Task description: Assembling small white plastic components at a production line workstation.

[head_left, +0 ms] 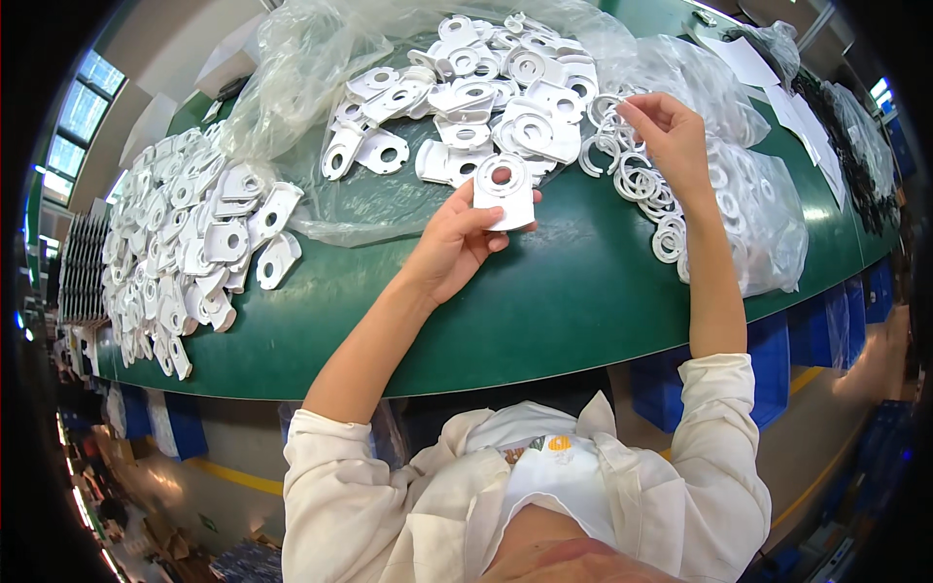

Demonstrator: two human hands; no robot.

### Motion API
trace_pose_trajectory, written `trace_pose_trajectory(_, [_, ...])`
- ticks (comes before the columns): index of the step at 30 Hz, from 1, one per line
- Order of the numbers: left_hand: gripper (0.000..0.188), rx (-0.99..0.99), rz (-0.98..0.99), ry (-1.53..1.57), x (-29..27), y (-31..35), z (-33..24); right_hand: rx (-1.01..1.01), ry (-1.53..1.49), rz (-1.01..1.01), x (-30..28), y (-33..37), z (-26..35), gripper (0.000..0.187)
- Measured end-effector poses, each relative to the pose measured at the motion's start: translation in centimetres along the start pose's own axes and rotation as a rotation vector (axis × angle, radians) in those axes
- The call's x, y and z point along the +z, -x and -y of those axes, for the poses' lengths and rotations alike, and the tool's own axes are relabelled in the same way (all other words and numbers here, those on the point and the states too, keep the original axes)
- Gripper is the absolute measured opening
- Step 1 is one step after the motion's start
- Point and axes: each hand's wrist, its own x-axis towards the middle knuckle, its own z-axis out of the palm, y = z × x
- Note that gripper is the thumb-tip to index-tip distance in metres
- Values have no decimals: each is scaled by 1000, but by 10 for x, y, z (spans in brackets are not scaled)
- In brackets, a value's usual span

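Note:
My left hand (449, 241) grips a white plastic plate (515, 210) with a rounded end and a round hole, thumb on its face and fingers behind. A fingertip shows through the hole. To the right, the fingers of my right hand (673, 146) are pinched on a thin white ring (604, 105) at the upper edge of a heap of loose white rings (637, 183); the fingertips partly cover it. Beyond my left hand, a heap of similar white plates (466, 97) lies on clear plastic sheeting.
Another large heap of white plates (170, 233) covers the left of the green table (554, 321). Clear bags (768, 228) with rings lie at the right, near paper sheets (802, 117). Crumpled clear plastic (292, 97) rises at the back. Blue bins (763, 374) stand below the table edge.

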Motion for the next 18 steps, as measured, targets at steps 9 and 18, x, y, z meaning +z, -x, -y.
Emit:
trace_pose_trajectory(9, [46,-52,-103,-10,5,-1,8,-313,-131,342,61,40,16,17])
trace_pose_trajectory(18, [39,-35,-103,-58,0,-1,9,-777,184,429,67,45,14,28])
